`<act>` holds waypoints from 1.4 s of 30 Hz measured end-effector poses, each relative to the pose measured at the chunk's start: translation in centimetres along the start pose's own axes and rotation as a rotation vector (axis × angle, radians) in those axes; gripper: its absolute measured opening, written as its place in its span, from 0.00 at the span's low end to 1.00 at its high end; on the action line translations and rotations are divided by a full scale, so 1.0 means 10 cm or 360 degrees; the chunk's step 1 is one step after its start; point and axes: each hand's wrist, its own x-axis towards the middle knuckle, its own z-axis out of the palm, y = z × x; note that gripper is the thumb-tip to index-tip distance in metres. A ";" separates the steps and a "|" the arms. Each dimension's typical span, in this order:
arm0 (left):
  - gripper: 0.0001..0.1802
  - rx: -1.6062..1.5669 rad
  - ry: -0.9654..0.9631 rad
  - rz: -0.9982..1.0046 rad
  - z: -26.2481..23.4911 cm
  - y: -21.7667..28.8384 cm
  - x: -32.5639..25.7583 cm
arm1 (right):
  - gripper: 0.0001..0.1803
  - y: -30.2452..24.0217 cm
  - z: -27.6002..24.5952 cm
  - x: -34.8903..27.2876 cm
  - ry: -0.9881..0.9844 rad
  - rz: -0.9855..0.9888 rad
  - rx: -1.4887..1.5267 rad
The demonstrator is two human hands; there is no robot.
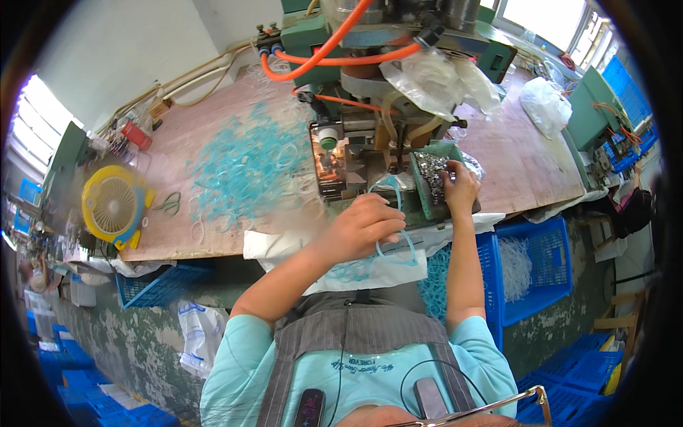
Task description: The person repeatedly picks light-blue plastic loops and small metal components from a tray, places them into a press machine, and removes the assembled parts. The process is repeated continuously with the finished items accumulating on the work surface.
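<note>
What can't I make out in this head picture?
Head view: whether the right hand holds one of the tiny metal parts; covered by the hand.
Head view: the palm of the left hand, hidden by its back.
Head view: the top of the machine, cut off by the upper edge.

Hands: 2, one left hand [364, 226], one right hand [462, 189].
Teal strap [413, 250] at left hand: at least 1.
Green tray [418, 189]: 1.
Metal pieces [432, 171] in tray: many, too small to count.
Loose teal strips [245, 167] on table [168, 238]: many, overlapping, uncountable.
Yellow-and-blue fan [114, 203]: 1.
Scissors [169, 205]: 1 pair.
Red container [136, 135]: 1.
Orange hoses [324, 61]: 3 runs visible.
White bag [546, 107] on table, right: 1.
Blue crate [162, 285] under table, left: 1.
</note>
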 end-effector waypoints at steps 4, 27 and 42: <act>0.16 -0.0005 0.0043 0.0014 -0.01 0.02 0.02 | 0.12 -0.09 0.10 -0.05 -0.0193 -0.0221 -0.0364; 0.14 0.1854 0.0263 -0.2075 -1.68 -1.34 -1.81 | 0.05 -0.12 0.02 -0.15 0.0174 0.0054 0.0383; 0.12 0.0768 0.0923 -0.1065 -0.83 -0.36 -0.51 | 0.07 -0.64 -0.18 -0.05 0.0067 0.0132 0.0781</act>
